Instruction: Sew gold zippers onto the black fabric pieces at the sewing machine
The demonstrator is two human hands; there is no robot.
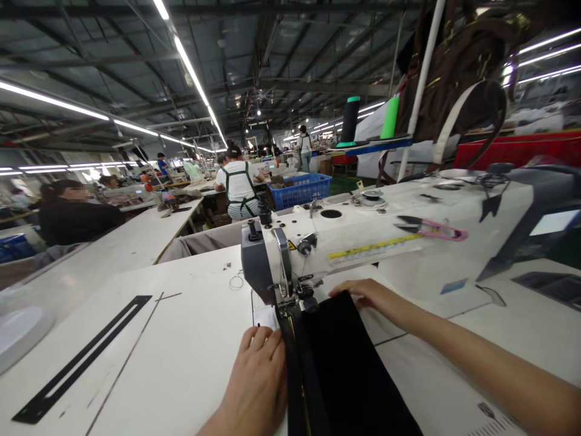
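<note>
A white sewing machine [354, 230] stands on the white table, its presser area over black fabric [349, 363] with a gold-toothed zipper [303, 390] running lengthwise. My left hand [261, 375] lies along the left edge of the zipper strip, fingers bent near the needle area; its fingertips and any grip are partly hidden. On the far side of the fabric, my right hand [363, 295] touches the top right corner, with its thumb and fingers partly behind the cloth and machine. The needle itself cannot be made out.
A black slotted template [86, 357] lies on the table at left, near a white round object [22, 333]. Pink-handled snips [431, 229] rest on the machine arm. Thread cones [389, 118] stand above. Beyond are a blue basket [300, 191] and several people at work.
</note>
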